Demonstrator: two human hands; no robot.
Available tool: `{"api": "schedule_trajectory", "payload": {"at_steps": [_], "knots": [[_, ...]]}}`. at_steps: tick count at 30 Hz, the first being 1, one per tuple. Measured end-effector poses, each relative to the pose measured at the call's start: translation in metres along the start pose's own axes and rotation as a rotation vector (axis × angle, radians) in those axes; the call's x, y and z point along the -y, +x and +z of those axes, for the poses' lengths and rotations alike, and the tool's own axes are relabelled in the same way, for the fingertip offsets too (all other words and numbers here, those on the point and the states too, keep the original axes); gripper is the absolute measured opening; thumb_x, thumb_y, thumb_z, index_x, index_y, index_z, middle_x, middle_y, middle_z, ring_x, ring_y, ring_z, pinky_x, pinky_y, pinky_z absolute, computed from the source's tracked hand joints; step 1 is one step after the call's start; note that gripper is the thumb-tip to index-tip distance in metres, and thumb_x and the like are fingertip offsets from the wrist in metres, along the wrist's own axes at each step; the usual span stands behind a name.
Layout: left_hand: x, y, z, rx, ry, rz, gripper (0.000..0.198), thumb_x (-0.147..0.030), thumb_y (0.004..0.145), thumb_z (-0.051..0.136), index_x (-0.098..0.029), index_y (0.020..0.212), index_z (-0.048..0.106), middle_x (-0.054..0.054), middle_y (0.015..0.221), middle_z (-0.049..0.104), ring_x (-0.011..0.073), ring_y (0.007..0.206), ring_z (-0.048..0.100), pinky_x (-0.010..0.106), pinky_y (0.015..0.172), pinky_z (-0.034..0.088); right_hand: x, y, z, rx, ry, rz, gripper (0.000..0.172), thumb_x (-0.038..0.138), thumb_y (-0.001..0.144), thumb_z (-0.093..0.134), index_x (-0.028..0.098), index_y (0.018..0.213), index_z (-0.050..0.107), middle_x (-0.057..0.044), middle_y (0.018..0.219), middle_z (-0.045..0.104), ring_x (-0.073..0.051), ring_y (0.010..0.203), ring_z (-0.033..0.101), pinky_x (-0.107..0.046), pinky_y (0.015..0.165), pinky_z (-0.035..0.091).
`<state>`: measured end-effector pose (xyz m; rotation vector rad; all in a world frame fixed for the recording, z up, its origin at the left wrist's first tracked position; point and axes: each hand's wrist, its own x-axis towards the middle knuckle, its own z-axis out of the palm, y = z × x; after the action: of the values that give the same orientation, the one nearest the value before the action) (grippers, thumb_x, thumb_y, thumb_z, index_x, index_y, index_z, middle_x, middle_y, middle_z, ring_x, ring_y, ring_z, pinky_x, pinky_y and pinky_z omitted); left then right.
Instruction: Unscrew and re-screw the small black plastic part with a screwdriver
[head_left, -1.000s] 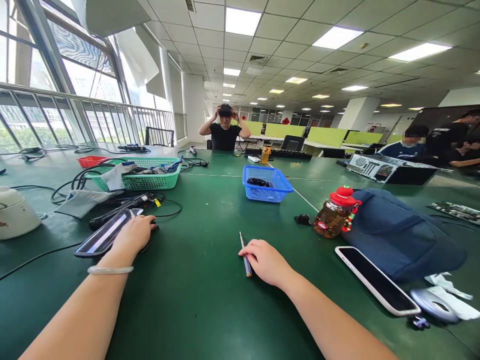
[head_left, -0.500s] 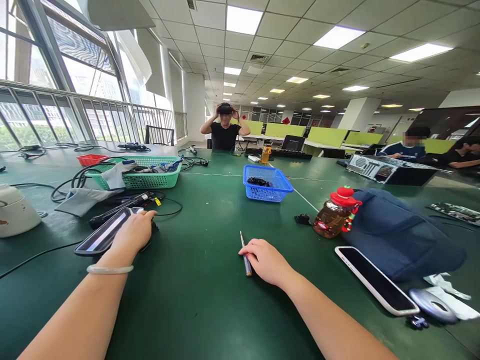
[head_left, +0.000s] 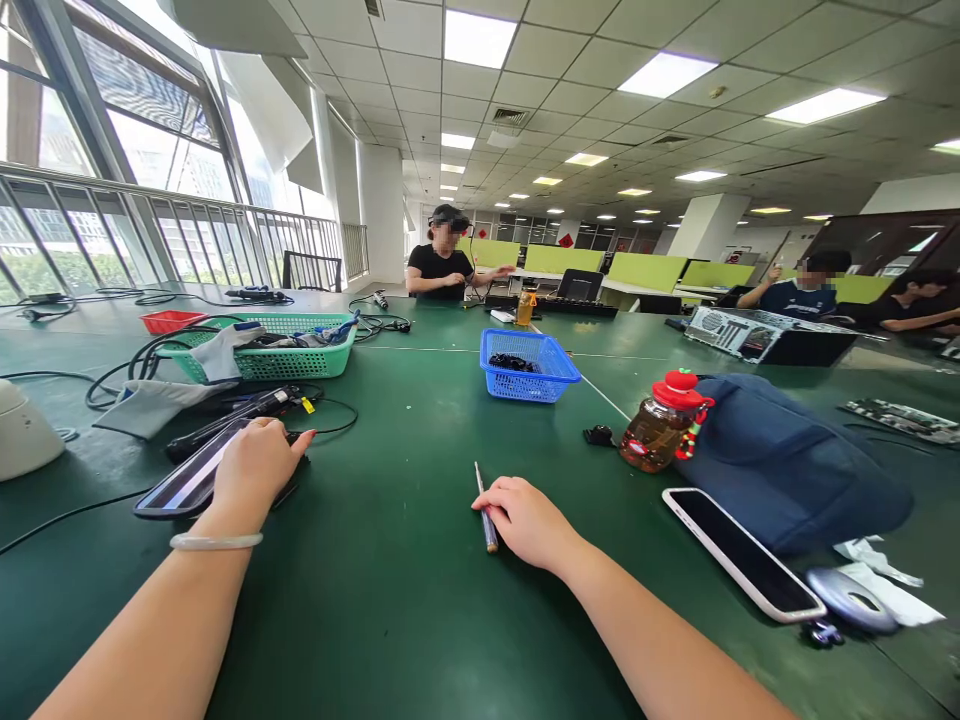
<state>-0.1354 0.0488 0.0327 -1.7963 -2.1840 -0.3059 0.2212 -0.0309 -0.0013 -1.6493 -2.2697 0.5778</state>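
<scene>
- A wide green table [head_left: 405, 600] fills an open office with ceiling lights and tall windows along the left wall.
- The left hand [head_left: 251, 468] rests palm-down on a dark flat device [head_left: 184, 478] with a glossy face, fingers curled over its near-right edge; whether they truly grip it cannot be told.
- Just beyond that hand lie black cables [head_left: 247, 408], a grey cloth [head_left: 142, 405] and a green basket [head_left: 262, 355] full of oddments.
- The right hand [head_left: 529, 520] lies on the table with fingertips closed lightly around the lower end of a thin screwdriver [head_left: 483, 498], which lies flat and points away from the person.
- Right of that hand sit a white-edged phone [head_left: 739, 553], a jar with a red lid [head_left: 664, 425] and a dark blue bag [head_left: 787, 470].
- Farther beyond it stands a blue basket [head_left: 529, 365].
- Across the table a person in black [head_left: 442, 265] stands, and others sit at the far right.
</scene>
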Motion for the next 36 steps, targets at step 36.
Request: {"api": "schedule_trajectory", "payload": {"at_steps": [36], "knots": [[-0.0052,0.0004,0.0066,0.214,-0.093,-0.082,0.057,-0.053,0.087,0.030,-0.013,0.110,0.064,0.022,0.101,0.067,0.0359,0.092,0.063,0.041,0.073,0.050,-0.0004,0.0008,0.0006,-0.010,0.010,-0.007,0.034,0.019,0.095,0.039,0.025,0.107,0.070,-0.002,0.109,0.058,-0.013,0.103,0.051,-0.025,0.093,0.042]]}}
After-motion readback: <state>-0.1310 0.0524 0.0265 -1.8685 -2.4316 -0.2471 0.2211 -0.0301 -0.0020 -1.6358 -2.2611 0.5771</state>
